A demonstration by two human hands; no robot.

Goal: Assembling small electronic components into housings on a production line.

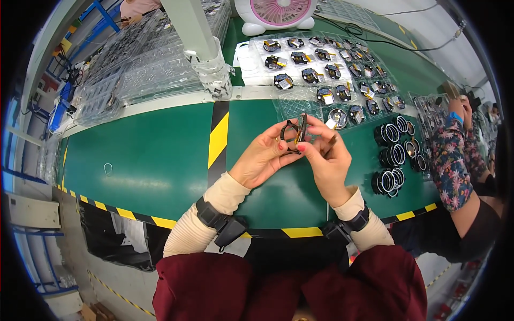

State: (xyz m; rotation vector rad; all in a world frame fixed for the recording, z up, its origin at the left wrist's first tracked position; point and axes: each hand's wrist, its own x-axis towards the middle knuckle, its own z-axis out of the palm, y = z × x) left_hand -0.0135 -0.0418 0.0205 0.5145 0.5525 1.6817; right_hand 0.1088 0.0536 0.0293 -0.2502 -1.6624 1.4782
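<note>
Above the middle of the green bench, my left hand [257,163] pinches a black ring-shaped housing [284,135] between thumb and fingers. Close beside it, my right hand [333,166] grips a thin, round electronic module [303,128], seen nearly edge-on, its thumb pressed to the lower edge. Between the two parts a bit of yellow-orange shows; whether it joins them I cannot tell. Just beyond my right hand, a clear plastic tray [286,109] carries rows of round black modules [309,75] with silver and yellow parts. One silver-rimmed round piece [337,119] lies at its near edge.
Stacks of black and white rings [393,155] stand to the right, near a co-worker's flowered sleeve [452,166]. A pink and white fan [278,12] is at the back. A pale post [195,37] rises before piled clear trays [144,59]. A small white loop [108,169] lies left.
</note>
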